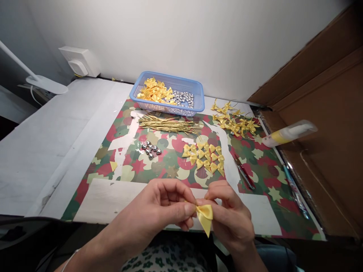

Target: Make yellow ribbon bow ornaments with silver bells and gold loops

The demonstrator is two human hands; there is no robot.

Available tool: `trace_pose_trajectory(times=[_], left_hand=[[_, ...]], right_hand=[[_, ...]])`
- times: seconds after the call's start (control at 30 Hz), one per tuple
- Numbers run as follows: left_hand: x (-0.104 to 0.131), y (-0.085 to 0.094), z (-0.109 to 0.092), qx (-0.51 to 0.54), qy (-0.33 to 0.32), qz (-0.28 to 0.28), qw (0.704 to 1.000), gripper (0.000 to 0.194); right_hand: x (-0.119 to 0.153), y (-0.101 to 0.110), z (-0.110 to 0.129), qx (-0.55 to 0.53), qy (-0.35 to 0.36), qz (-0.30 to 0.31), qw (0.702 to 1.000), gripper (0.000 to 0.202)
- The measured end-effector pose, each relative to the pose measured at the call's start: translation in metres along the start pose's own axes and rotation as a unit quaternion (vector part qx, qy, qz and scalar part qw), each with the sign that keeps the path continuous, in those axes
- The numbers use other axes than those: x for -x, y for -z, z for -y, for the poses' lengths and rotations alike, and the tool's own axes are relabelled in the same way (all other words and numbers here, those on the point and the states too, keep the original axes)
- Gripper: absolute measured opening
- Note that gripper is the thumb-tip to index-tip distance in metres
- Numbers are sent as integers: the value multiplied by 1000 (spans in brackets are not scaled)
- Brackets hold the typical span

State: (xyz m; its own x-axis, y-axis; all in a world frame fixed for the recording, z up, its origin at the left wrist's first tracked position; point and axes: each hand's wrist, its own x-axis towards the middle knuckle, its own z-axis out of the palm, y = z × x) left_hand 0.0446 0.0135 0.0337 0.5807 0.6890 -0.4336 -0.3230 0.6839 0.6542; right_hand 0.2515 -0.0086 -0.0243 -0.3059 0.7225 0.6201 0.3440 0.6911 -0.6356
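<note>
A yellow ribbon bow (204, 217) is held between my two hands just over the table's front edge, one loop and a pointed tail showing. My left hand (167, 206) pinches it with thumb and forefinger from the left. From the right, the curled fingers of my right hand (231, 215) close on the same bow; its far half is hidden by my fingers. Beyond my hands lie several small yellow bows (204, 156) in rows. Left of those is a small cluster of silver jingle bells (150, 149). A bundle of gold wire ties (167, 124) lies farther back.
A blue basket (167, 107) with yellow bows and silver bells stands by the wall. Wired bows (236, 122) are heaped at the right, near a clear bottle (289, 134). Red-handled tweezers (244, 172) lie right of the bow rows. Cardboard (326, 132) borders the right side.
</note>
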Motion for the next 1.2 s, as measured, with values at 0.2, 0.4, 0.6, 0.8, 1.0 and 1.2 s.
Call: trace_pose_trajectory(times=[0.2,0.4,0.6,0.8,1.0,1.2], left_hand=[[0,-2,0,-1,12,3,1000,10],[2,-4,0,-46,-10,-13,999,9],[2,-11,-5,-100,-33,-55,993,14],[1,-11,-5,-130,-60,-100,985,14],[2,-8,-3,-152,-87,-120,977,12],[4,-6,-2,-163,-93,-114,976,13]], right_hand=[[-2,-2,2,3,8,-26,1000,41],[-7,-5,9,18,9,-41,999,41],[-10,-7,18,34,-23,-61,997,39],[1,0,15,63,-129,-71,987,51],[-15,17,27,102,-18,-80,991,41],[-26,11,39,132,-14,-22,991,32]])
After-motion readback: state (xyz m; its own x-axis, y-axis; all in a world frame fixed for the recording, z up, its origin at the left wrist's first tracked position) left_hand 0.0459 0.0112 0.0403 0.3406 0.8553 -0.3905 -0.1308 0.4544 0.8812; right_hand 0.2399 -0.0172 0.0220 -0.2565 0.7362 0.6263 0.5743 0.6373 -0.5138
